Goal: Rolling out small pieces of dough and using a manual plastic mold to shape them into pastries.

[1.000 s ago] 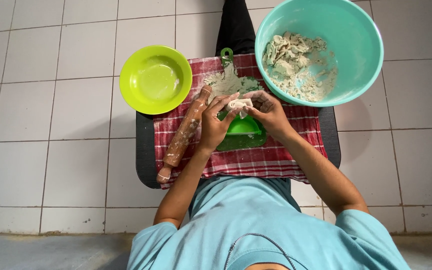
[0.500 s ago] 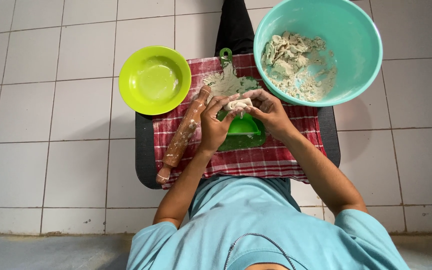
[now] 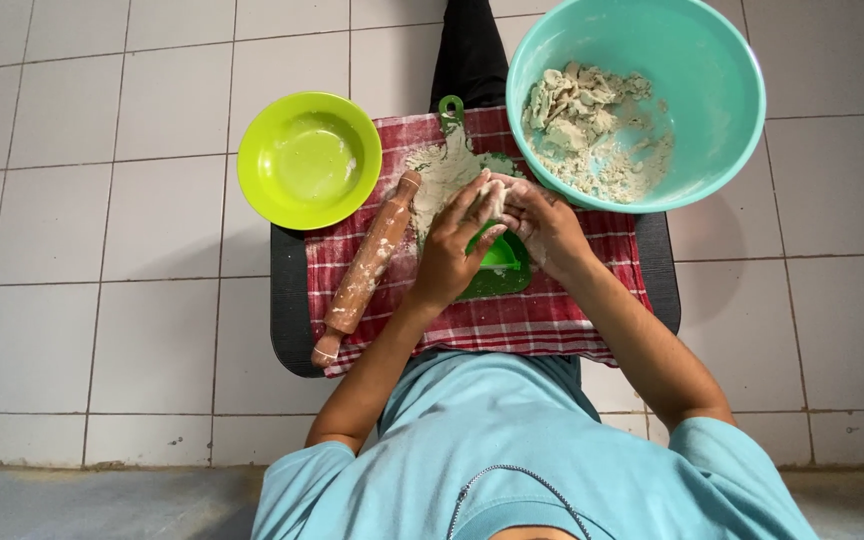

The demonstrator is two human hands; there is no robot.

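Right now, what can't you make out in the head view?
- Dough: mostly hidden between the left hand and right hand; shape unclear.
- Green board: largely covered by hands and flour.
- Black mat: only its edges show past the red checked cloth.
- Teal bowl: rim cut off by top edge.

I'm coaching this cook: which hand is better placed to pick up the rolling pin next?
Probably the left hand: the rolling pin lies on the cloth just beside it. The right hand is on the far side, by the teal bowl. Both hold the dough.
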